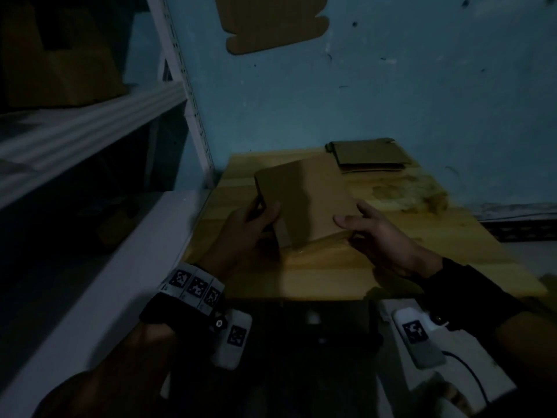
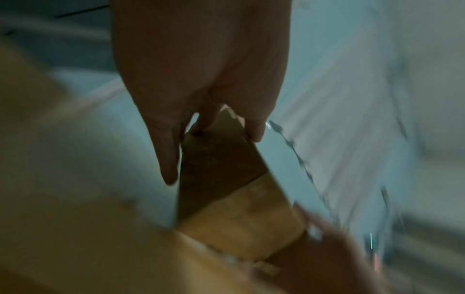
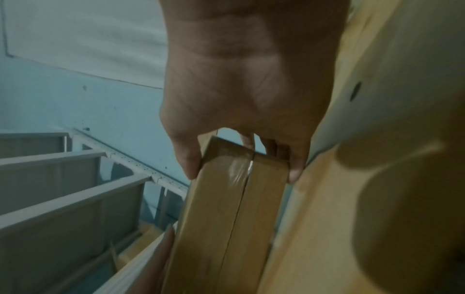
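A closed brown cardboard box [image 1: 304, 197] is held tilted just above the wooden table [image 1: 391, 254]. My left hand [image 1: 256, 221] grips its near left corner, thumb on top and fingers behind. My right hand [image 1: 361, 227] grips its near right end, thumb on the top face. In the right wrist view the right hand [image 3: 241, 175] pinches the box [image 3: 226, 218] across its taped seam. The left wrist view is blurred; there the left hand [image 2: 211, 157] holds the box [image 2: 221, 189] at a corner.
A stack of flat folded cardboard [image 1: 369, 156] lies at the table's far right. White metal shelving [image 1: 90, 131] with a cardboard box [image 1: 60, 64] stands at the left. A cardboard cut-out [image 1: 271, 22] hangs on the blue wall.
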`<move>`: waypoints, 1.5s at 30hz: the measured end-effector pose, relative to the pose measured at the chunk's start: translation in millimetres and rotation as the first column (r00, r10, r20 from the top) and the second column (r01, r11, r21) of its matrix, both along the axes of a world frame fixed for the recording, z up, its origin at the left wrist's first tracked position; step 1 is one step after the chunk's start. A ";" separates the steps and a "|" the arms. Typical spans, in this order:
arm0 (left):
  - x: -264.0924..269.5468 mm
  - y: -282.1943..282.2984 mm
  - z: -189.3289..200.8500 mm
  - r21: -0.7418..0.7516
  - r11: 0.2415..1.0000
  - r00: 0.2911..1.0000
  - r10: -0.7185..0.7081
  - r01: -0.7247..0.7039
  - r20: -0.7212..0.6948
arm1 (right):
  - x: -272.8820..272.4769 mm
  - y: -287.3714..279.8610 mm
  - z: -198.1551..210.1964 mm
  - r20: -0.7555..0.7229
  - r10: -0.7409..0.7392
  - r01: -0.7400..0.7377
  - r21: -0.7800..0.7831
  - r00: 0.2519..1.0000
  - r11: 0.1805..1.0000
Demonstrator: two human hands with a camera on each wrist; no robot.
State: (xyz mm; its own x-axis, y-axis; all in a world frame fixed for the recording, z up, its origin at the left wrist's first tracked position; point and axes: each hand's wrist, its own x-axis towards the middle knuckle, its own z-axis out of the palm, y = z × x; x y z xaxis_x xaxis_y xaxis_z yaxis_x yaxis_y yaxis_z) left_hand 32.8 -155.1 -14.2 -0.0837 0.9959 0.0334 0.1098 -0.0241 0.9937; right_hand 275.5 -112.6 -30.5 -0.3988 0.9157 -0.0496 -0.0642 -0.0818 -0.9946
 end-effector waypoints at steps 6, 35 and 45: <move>-27.8 19.6 1.6 0.505 0.852 0.812 0.193 0.140 -0.551 | 10.0 12.5 3.3 0.014 0.005 -0.005 -0.009 1.000 1.000; -14.3 43.8 -3.2 0.472 0.851 0.869 0.036 0.233 -0.493 | -0.4 22.7 0.3 0.050 0.066 -0.067 0.020 0.997 0.998; -12.4 47.8 5.2 0.378 0.915 0.878 0.061 0.140 -0.474 | 1.3 23.9 -2.7 0.036 0.058 -0.059 0.015 0.998 0.998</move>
State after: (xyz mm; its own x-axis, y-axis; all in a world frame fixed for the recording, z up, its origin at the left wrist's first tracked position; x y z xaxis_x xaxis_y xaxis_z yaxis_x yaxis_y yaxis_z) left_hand 20.4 -107.3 -9.1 0.0811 0.8932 0.4422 0.5472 -0.4107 0.7293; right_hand 276.7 -88.7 -33.1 -0.4498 0.8917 -0.0504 -0.0244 -0.0687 -0.9973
